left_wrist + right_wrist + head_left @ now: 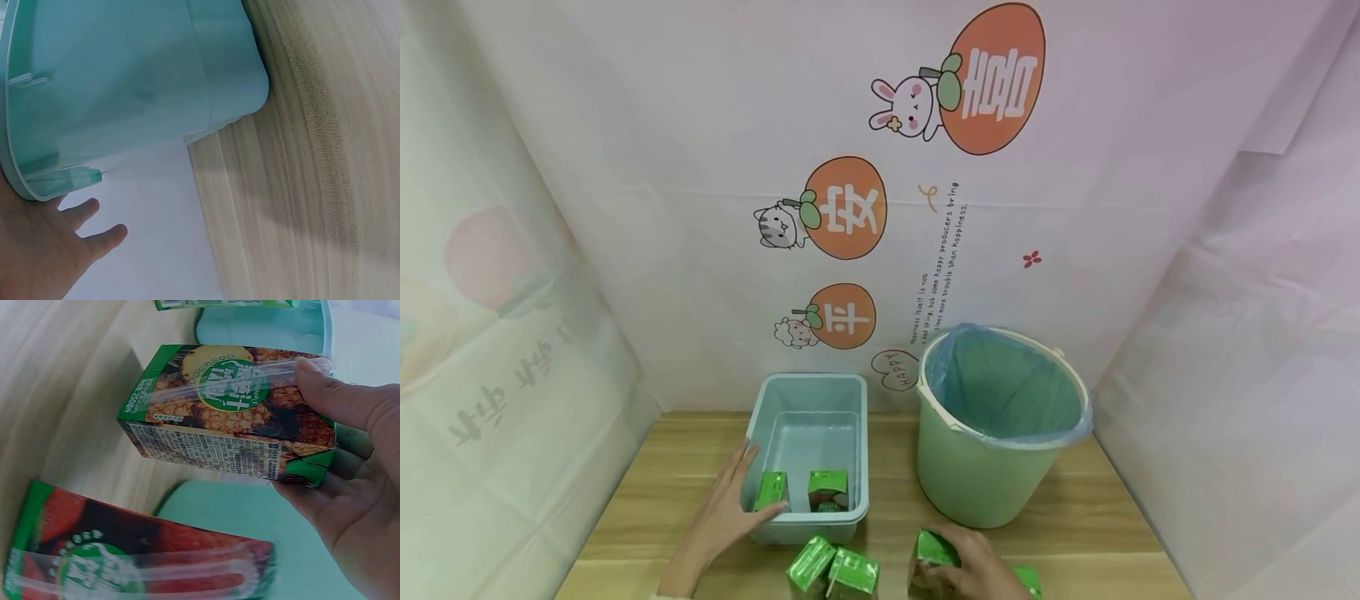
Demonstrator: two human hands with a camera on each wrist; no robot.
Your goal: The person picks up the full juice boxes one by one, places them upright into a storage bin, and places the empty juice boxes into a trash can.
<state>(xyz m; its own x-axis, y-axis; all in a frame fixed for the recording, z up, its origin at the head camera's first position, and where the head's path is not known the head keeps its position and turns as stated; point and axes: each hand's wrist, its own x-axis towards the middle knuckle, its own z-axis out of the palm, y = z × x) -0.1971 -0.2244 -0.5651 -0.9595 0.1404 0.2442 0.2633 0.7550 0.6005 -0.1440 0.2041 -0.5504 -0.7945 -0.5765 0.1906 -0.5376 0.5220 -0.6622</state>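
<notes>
My right hand (973, 567) grips a pineapple juice carton (225, 406) near its green top, thumb on the plastic-wrapped straw side and fingers round the far side. Beside it in the right wrist view stands a red-fruit juice carton (125, 556), partly cut off by the frame. My left hand (722, 508) rests against the near left corner of a pale blue plastic basin (863, 450), its fingers extended along the outside and the thumb over the rim. Two green-topped cartons, a left one (771, 490) and a right one (828, 490), are inside the basin's near end.
Two more cartons (811, 564) stand together in front of the basin. Another green carton top (1028, 581) shows behind my right hand. A green bucket (977, 483) with a blue bag liner (970, 358) stands at the right. White printed sheets (700, 167) enclose the wooden table (625, 525).
</notes>
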